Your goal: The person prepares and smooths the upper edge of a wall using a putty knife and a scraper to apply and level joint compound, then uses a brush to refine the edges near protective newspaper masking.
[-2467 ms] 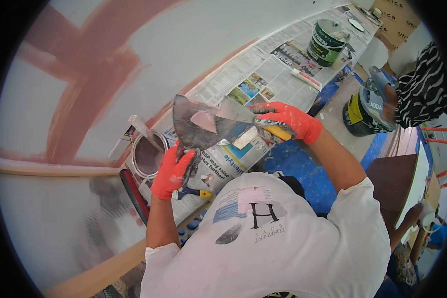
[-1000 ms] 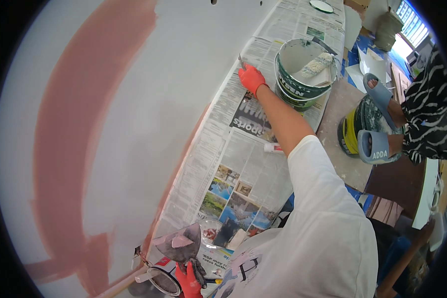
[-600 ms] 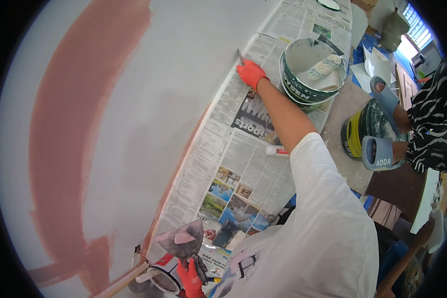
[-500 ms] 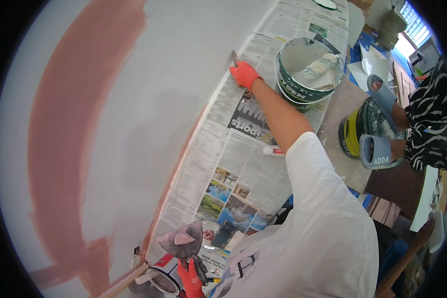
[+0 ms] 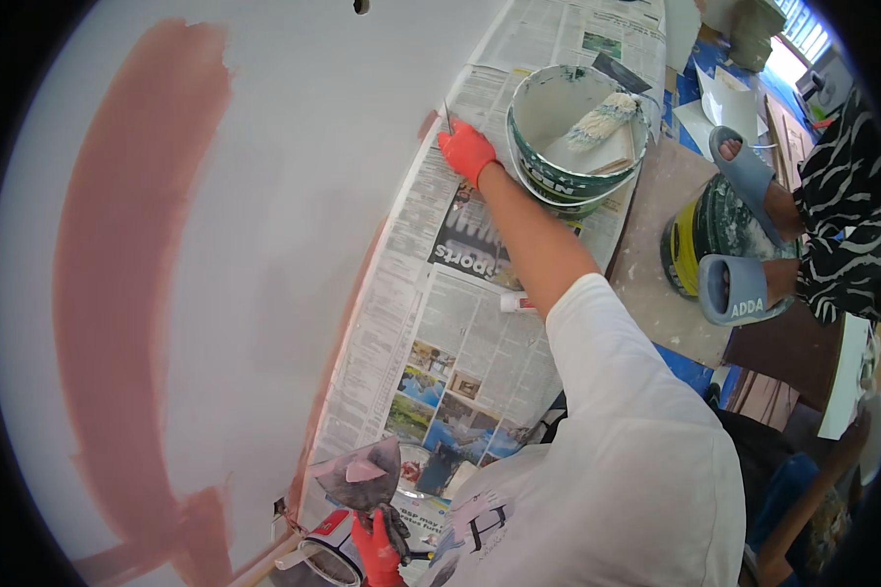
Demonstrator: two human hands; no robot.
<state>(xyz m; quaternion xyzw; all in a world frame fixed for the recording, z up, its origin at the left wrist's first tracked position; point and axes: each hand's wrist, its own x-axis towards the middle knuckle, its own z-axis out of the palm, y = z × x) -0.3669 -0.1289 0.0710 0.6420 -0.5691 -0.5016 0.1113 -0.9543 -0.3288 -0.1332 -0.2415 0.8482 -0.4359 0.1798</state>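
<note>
My left hand (image 5: pixel 377 554), in a red glove, is closed on the handle of a wide putty knife (image 5: pixel 357 479). A lump of pink filler (image 5: pixel 365 472) lies on its blade. My right hand (image 5: pixel 468 151), gloved in red too, reaches to the bottom of the white wall (image 5: pixel 284 176). It grips a narrow putty knife (image 5: pixel 448 115), whose thin blade shows edge-on. Beside that blade is a small pink patch (image 5: pixel 428 123) at the wall's lower edge. Below my left hand, an open tin (image 5: pixel 329 560) has a flat stick across its rim.
Newspaper (image 5: pixel 392 342) covers the surface along the wall. A white bucket (image 5: pixel 532 147) holding a paint roller (image 5: pixel 602 121) stands right of my right hand. A small white tube (image 5: pixel 517 302) lies near my arm. Another person's feet in grey slides (image 5: pixel 734 293) are by a yellow-and-green bucket (image 5: pixel 685 245).
The view has shifted, so the buckets and newspaper sit further left. By my right hand, the narrow blade has turned more upright and a pink patch now shows. My left hand keeps its hold.
</note>
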